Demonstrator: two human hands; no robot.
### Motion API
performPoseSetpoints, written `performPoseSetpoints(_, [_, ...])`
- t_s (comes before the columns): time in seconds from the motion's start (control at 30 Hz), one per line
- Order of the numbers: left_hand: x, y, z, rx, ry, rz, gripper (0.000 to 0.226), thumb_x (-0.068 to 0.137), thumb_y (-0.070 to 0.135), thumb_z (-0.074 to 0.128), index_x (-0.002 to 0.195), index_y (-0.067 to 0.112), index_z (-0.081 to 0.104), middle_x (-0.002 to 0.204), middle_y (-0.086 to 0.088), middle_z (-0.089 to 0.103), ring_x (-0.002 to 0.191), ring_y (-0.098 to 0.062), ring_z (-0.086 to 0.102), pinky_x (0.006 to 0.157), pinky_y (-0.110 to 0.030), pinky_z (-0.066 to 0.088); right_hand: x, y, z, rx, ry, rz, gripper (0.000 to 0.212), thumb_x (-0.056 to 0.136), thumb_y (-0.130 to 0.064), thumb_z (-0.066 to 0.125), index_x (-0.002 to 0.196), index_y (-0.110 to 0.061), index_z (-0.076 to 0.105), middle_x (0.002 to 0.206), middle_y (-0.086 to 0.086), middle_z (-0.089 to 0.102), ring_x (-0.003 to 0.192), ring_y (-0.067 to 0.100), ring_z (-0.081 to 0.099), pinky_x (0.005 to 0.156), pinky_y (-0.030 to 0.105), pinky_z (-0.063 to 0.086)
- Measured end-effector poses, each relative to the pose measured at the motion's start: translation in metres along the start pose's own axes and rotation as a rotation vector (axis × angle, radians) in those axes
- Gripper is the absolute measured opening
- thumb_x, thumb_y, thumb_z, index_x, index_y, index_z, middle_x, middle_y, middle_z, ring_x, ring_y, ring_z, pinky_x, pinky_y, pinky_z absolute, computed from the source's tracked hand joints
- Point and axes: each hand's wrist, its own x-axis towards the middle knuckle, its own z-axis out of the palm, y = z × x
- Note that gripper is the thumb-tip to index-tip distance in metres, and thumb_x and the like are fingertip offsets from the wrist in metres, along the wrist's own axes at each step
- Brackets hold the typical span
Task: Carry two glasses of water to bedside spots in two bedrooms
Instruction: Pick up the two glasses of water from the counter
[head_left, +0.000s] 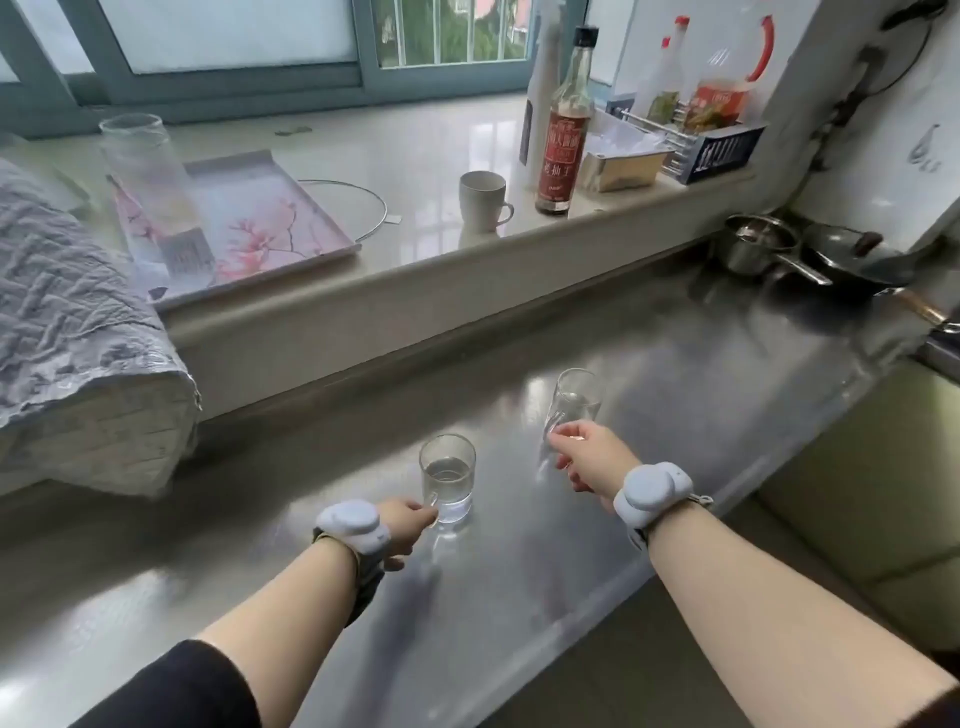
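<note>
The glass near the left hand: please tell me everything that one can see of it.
The glass is a small, clear, straight-sided tumbler with a thick base, and it looks like real glass. It is roughly half full of water. It stands upright on the steel counter, apart from the tilted second glass that the right hand pinches. The fingertips of the left hand touch its lower left side; whether they already grip it cannot be told.

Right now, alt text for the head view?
The right hand holds a tilted glass over a steel counter; the left hand touches an upright glass of water near its base. A mug stands on the sill behind.
</note>
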Motion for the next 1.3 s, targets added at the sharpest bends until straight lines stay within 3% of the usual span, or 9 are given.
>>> performPoseSetpoints(0.2, [0.011,0.006,0.003,-0.115,-0.150,-0.044,0.028,0.090,0.036,0.041,0.073,0.015,0.050,0.069,-0.005,0.052,0.049,-0.017,0.049,0.043,-0.017,0.034,0.020,0.004,0.005,0.118,0.077,0.129,0.004,0.087,-0.013,0.052,0.086,-0.017,0.052,0.065,0.006,0.051,0.045,0.014,0.032,0.039,0.020,0.029])
performPoseSetpoints(0.33, [0.020,0.013,0.003,-0.184,-0.176,-0.030,0.029,0.093,0.031,0.039,0.069,0.015,0.043,0.064,-0.007,0.046,0.050,-0.018,0.038,0.047,-0.020,0.026,0.035,0.004,0.009,0.203,0.071,0.190,0.013,0.088,-0.011,0.048,0.099,-0.010,0.055,0.067,0.007,0.051,0.047,0.014,0.030,0.043,0.021,0.027])
performPoseSetpoints(0.47, [0.028,0.022,0.005,-0.245,-0.149,-0.019,0.031,0.094,0.032,0.037,0.068,0.014,0.041,0.066,-0.007,0.041,0.054,-0.018,0.032,0.052,-0.024,0.024,0.048,0.006,0.015,0.304,0.103,0.253,0.012,0.090,-0.012,0.047,0.101,-0.016,0.050,0.070,0.007,0.052,0.048,0.013,0.030,0.042,0.020,0.027])
performPoseSetpoints(0.57, [0.038,0.026,0.004,-0.245,-0.119,-0.006,0.033,0.093,0.035,0.041,0.067,0.014,0.044,0.066,-0.006,0.044,0.054,-0.018,0.035,0.052,-0.023,0.028,0.060,0.009,0.020,0.376,0.114,0.300,0.006,0.091,-0.014,0.046,0.087,-0.014,0.051,0.071,0.007,0.053,0.049,0.013,0.029,0.045,0.022,0.027])
performPoseSetpoints(0.73, [0.052,0.027,0.006,-0.048,0.011,0.105,0.035,0.093,0.030,0.041,0.062,0.017,0.050,0.070,-0.006,0.045,0.057,-0.021,0.041,0.061,-0.026,0.038,0.074,0.016,0.026,0.503,0.085,0.361,0.013,0.094,-0.023,0.046,0.086,-0.014,0.050,0.076,0.006,0.057,0.052,0.012,0.041,0.045,0.021,0.036])
performPoseSetpoints(1.0, [0.061,0.028,0.017,-0.117,0.041,0.176,0.032,0.095,0.026,0.038,0.068,0.019,0.054,0.089,-0.012,0.058,0.073,-0.026,0.050,0.071,-0.030,0.040,0.068,0.035,0.018,0.450,0.217,0.401,0.029,0.097,-0.036,0.036,0.081,-0.013,0.045,0.083,0.013,0.052,0.065,0.021,0.054,0.053,0.024,0.037])
performPoseSetpoints(1.07, [0.060,0.026,0.021,-0.116,0.037,0.202,0.029,0.095,0.026,0.037,0.078,0.018,0.058,0.097,-0.008,0.062,0.075,-0.025,0.053,0.078,-0.031,0.042,0.061,0.041,0.012,0.395,0.267,0.383,0.033,0.098,-0.038,0.034,0.079,-0.012,0.045,0.083,0.015,0.052,0.062,0.020,0.052,0.053,0.025,0.036])
performPoseSetpoints(1.17, [0.058,0.028,0.027,-0.071,0.050,0.248,0.029,0.096,0.023,0.036,0.098,0.010,0.061,0.099,-0.002,0.063,0.074,-0.017,0.054,0.083,-0.033,0.046,0.049,0.044,0.007,0.300,0.304,0.354,0.031,0.098,-0.036,0.034,0.096,-0.008,0.047,0.072,0.013,0.052,0.058,0.020,0.050,0.052,0.026,0.036])
performPoseSetpoints(1.3, [0.042,0.039,0.041,0.023,0.025,0.312,0.030,0.096,0.023,0.035,0.075,0.017,0.056,0.102,-0.007,0.065,0.088,-0.029,0.060,0.088,-0.037,0.047,0.020,0.052,-0.008,0.325,0.332,0.342,0.034,0.098,-0.037,0.034,0.079,-0.011,0.046,0.069,0.013,0.051,0.056,0.021,0.051,0.052,0.025,0.037])
